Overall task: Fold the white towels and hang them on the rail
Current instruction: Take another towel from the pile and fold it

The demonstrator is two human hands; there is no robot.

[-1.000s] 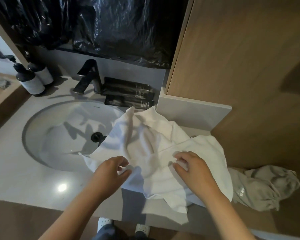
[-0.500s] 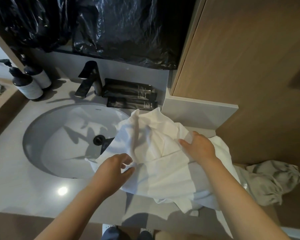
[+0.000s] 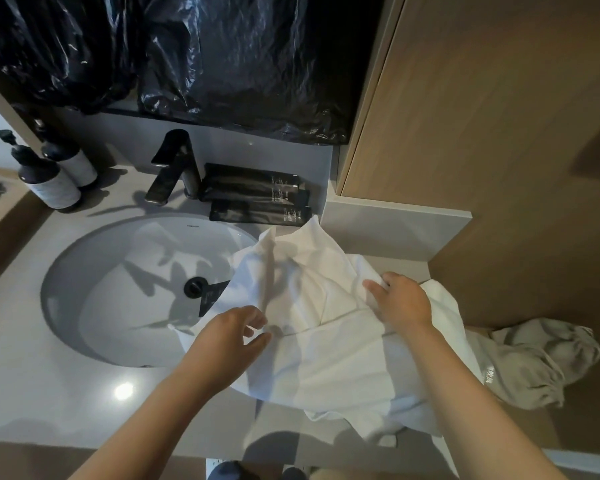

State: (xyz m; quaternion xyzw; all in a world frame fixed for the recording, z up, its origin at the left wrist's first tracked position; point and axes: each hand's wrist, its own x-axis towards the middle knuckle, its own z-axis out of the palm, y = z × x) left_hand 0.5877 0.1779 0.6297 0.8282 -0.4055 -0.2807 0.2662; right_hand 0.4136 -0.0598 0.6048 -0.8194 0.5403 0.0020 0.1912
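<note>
White towel (image 3: 326, 358) crumpled in a loose heap on the grey countertop (image 3: 32, 375), right of the round sink (image 3: 94, 306), with its left part hanging over the basin's rim and its near edge spilling off the counter front. Right hand (image 3: 404, 303) down on the far right of the heap, fingers (image 3: 374, 285) curled into a raised fold and gripping it. Left hand (image 3: 229, 341) at the near left edge of the cloth, thumb and fingers loosely curled with a gap between them and no fabric seen in the pinch; cannot tell whether touching the cloth. Under the towel's left edge, beside the black drain (image 3: 195, 286), a corner of a dark packet (image 3: 210, 297). Farther back, a black faucet (image 3: 174, 168), two pump bottles (image 3: 54, 185) at far left, and flat black sachets (image 3: 257, 192) stacked just right of the faucet. Above, glossy black plastic sheeting (image 3: 222, 64). At right, a wood panel (image 3: 499, 133) and a bunched beige cloth (image 3: 534, 368) touching the towel's right side.
</note>
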